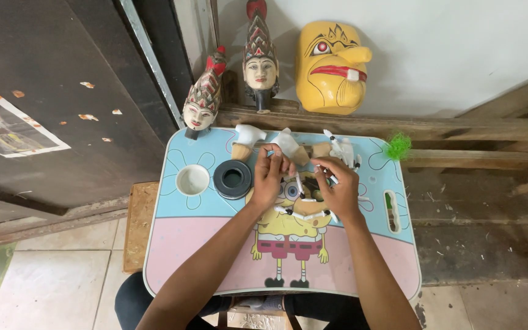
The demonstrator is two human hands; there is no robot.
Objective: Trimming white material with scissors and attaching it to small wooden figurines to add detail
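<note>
wall (pixel 459 49): white, plain | floor (pixel 62 275): pale tiles | door (pixel 44 73): dark, left | ledge (pixel 398 125): rough wood

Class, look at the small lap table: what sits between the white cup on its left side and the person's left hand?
In the head view, a black round pot sits between the white cup and the left hand, on the table.

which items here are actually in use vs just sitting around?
In use:
- left hand and right hand, on small white pieces
- lap table

Sitting around:
- white cup
- black round container
- two carved puppet heads
- yellow mask
- green tuft
</note>
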